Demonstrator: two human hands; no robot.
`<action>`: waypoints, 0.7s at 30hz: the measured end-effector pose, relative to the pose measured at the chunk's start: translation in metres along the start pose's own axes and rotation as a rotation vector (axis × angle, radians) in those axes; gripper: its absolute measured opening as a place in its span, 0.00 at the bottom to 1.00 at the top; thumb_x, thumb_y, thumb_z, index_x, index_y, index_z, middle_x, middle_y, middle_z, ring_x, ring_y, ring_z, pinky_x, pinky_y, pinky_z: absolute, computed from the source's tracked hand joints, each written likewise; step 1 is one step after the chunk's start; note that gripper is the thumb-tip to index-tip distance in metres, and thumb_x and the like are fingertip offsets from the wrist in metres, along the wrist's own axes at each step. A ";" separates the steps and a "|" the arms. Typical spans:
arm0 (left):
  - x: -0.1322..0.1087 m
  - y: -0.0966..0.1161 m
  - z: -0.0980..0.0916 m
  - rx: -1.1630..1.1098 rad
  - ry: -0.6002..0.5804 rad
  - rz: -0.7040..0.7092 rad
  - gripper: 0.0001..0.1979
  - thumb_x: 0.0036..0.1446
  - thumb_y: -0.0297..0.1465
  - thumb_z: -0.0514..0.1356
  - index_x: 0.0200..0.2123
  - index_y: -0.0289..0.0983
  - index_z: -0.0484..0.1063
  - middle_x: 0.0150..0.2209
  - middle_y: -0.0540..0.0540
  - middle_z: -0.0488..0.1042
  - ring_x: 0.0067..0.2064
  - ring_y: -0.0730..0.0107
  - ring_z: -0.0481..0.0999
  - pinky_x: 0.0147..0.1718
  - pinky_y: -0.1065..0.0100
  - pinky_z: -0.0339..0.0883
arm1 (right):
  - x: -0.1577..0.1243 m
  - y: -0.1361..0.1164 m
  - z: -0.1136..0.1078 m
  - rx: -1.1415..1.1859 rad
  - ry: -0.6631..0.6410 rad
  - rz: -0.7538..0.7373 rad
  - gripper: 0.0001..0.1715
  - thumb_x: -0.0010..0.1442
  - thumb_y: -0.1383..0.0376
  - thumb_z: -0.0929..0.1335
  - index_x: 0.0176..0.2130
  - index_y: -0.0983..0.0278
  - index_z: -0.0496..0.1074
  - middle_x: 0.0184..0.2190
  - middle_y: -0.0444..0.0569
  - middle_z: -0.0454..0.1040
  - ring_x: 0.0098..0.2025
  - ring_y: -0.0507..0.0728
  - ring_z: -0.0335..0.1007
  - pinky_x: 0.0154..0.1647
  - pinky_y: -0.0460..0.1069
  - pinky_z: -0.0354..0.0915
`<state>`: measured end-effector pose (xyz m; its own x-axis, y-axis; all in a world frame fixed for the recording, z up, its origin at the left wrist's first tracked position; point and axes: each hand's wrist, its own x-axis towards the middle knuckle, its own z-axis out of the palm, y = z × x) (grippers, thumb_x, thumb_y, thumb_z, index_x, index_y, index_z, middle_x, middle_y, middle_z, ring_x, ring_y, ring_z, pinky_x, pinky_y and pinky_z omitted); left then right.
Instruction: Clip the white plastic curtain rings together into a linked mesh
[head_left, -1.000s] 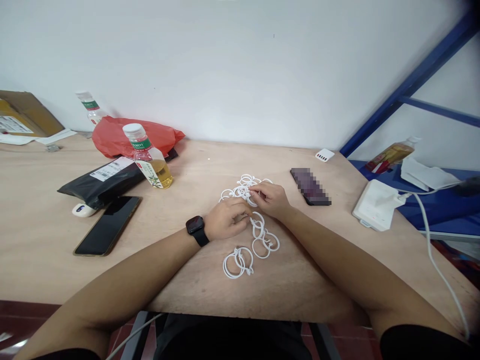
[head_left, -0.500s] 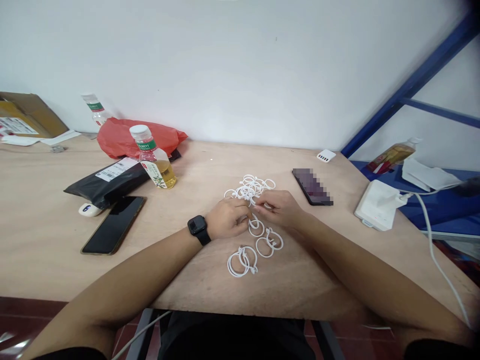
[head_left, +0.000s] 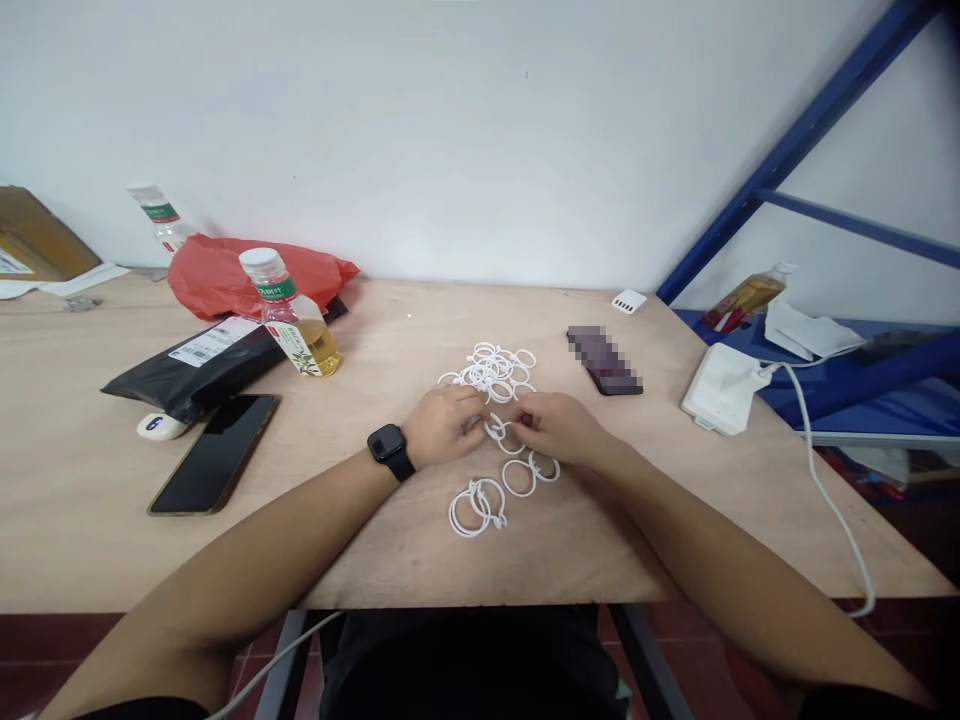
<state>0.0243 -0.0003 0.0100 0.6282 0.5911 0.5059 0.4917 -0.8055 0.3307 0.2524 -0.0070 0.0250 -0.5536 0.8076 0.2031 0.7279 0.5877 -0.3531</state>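
Left hand (head_left: 448,424) and right hand (head_left: 556,428): fingers curled, tips at white rings (head_left: 495,431) between them; cannot tell whether either grips. Ring pile (head_left: 487,374) on table (head_left: 405,550), just beyond.

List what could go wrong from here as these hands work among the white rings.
The far pile of rings is overlapped, so pulling one might drag others along. The ring between the hands, beside the left hand and right hand, could slip if not firmly held; the grip is unclear. The ring cluster closest to the table's front edge might get knocked off.
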 end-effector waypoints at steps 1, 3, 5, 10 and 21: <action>0.000 0.000 0.000 -0.001 0.010 -0.012 0.05 0.54 0.27 0.55 0.32 0.37 0.72 0.31 0.47 0.75 0.35 0.67 0.73 0.37 0.64 0.64 | -0.001 0.000 0.000 0.007 0.056 0.024 0.05 0.53 0.69 0.68 0.26 0.61 0.71 0.24 0.41 0.73 0.25 0.50 0.67 0.27 0.45 0.57; 0.000 -0.001 -0.001 -0.007 0.023 -0.035 0.05 0.52 0.26 0.55 0.31 0.37 0.71 0.30 0.47 0.74 0.34 0.67 0.72 0.36 0.65 0.64 | -0.003 0.001 -0.001 0.020 0.156 0.060 0.05 0.52 0.69 0.67 0.26 0.62 0.70 0.22 0.40 0.72 0.23 0.50 0.65 0.26 0.45 0.56; 0.000 -0.001 -0.002 -0.016 0.036 -0.056 0.04 0.51 0.26 0.55 0.31 0.37 0.70 0.29 0.48 0.74 0.33 0.68 0.71 0.36 0.65 0.63 | -0.004 0.003 -0.002 0.036 0.218 0.093 0.05 0.52 0.68 0.67 0.25 0.62 0.69 0.21 0.40 0.72 0.22 0.50 0.63 0.25 0.45 0.55; 0.002 0.001 -0.001 -0.059 0.085 -0.128 0.05 0.51 0.25 0.54 0.31 0.37 0.69 0.29 0.48 0.72 0.31 0.69 0.70 0.35 0.66 0.63 | -0.004 0.008 -0.002 0.110 0.234 0.173 0.06 0.52 0.67 0.67 0.25 0.62 0.70 0.17 0.39 0.70 0.19 0.50 0.62 0.22 0.45 0.54; 0.002 0.001 -0.004 -0.052 -0.010 -0.086 0.04 0.49 0.26 0.55 0.29 0.37 0.69 0.28 0.48 0.72 0.32 0.68 0.71 0.36 0.64 0.61 | -0.005 0.009 -0.005 0.134 0.433 0.194 0.05 0.55 0.66 0.68 0.27 0.61 0.72 0.21 0.42 0.74 0.20 0.51 0.64 0.22 0.46 0.59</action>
<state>0.0240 -0.0004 0.0144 0.5911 0.6582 0.4662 0.5118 -0.7529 0.4138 0.2640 -0.0057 0.0249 -0.1726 0.8640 0.4730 0.7268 0.4358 -0.5309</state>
